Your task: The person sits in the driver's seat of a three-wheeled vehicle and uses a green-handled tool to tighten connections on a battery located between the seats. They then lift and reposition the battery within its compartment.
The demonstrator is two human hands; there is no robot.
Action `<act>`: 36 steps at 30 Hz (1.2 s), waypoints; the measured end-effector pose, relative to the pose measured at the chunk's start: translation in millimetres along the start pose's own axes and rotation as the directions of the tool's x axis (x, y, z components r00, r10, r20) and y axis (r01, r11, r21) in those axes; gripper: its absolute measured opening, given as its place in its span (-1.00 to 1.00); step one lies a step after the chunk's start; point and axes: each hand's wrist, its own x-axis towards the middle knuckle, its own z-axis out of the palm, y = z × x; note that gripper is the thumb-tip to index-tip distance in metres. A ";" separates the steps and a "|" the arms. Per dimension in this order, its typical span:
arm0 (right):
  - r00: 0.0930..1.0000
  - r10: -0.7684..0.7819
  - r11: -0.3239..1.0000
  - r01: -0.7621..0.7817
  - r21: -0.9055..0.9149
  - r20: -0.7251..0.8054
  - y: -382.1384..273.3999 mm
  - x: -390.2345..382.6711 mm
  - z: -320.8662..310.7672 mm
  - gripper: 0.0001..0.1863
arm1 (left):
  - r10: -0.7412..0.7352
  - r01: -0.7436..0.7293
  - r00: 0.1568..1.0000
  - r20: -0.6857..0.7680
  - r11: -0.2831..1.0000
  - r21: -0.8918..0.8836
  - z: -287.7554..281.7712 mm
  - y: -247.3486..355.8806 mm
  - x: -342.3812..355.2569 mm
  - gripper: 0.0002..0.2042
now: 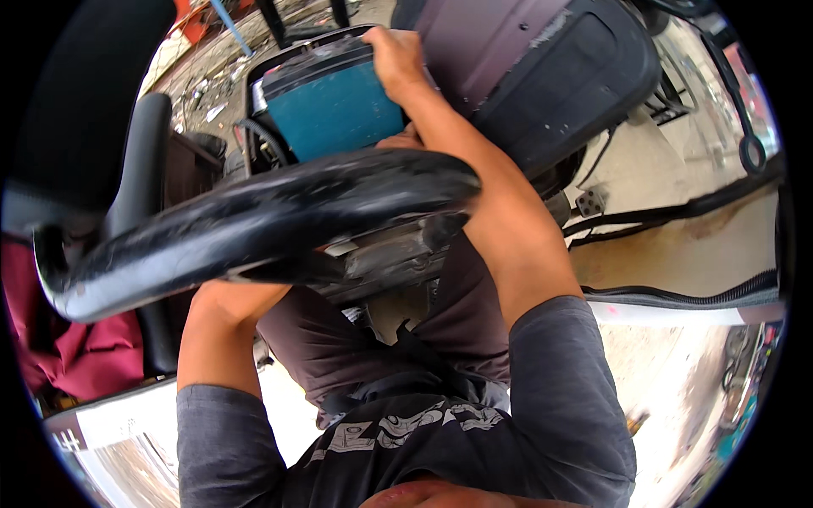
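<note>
A car-type battery [334, 110], teal with a black top, sits tilted inside a dark open compartment [251, 93]. My right hand [398, 59] grips its upper right edge, the fingers curled over the black top. Under the thick black curved bar [279, 212] my left forearm disappears. Only a small part of my left hand [401, 139] shows beyond the bar, against the battery's lower right corner; its fingers are hidden. A black cable [267, 140] loops at the battery's left side.
A large dark panel [550, 93] stands raised to the right of the battery. A pedal [590, 201] lies beyond my right arm. Maroon cloth [93, 356] hangs at the left, near a black padded post [144, 161]. A zippered cover edge [694, 292] runs at the right.
</note>
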 end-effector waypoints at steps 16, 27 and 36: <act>0.987 0.110 0.993 -0.114 0.030 0.114 -25.3 -10.3 -8.8 -0.54 | -0.006 0.010 0.987 0.164 1.000 -0.025 12.6 -5.1 13.4 -0.56; 0.987 0.054 0.994 -0.067 0.081 0.149 -22.3 -14.0 6.7 -0.59 | 0.044 -0.036 0.997 0.064 0.993 -0.117 -19.2 3.5 -15.1 -0.46; 0.989 0.023 0.984 -0.049 0.173 0.147 0.1 -4.2 10.4 -0.52 | -0.757 0.762 0.628 0.180 0.551 -0.341 -90.1 -35.7 -86.6 -0.57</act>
